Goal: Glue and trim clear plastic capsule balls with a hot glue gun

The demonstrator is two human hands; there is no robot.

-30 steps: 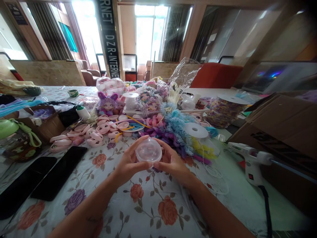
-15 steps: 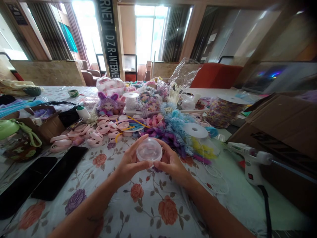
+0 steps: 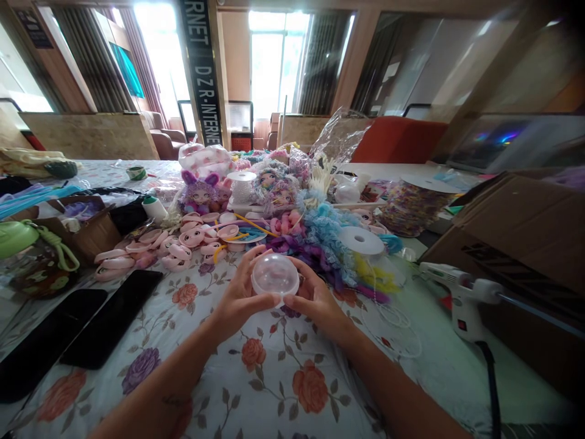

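Note:
A clear plastic ball [image 3: 275, 277], rounded on top with a rim around its lower part, is held between my two hands over the flowered tablecloth [image 3: 274, 390]. My left hand [image 3: 244, 289] grips it from the left, thumb at the near side and fingers behind. On the opposite side my right hand [image 3: 315, 292] is closed around it, its thumb almost meeting the left one. Whatever lies under the ball is hidden. Just beyond my hands are purple and blue fluffy yarn [image 3: 320, 225] and several pink doll face pieces [image 3: 192, 235].
A white glue gun [image 3: 464, 299] stands at the right beside a cardboard box [image 3: 516, 244]. Two black phones [image 3: 112, 317] lie on the left. Further back are a white spool [image 3: 362, 240], a purple-eared doll [image 3: 200, 190] and a big yarn reel [image 3: 411, 204].
The ball stays in both hands at nearly the same spot. My left fingers have shifted slightly around its far side, and the view has moved a touch.

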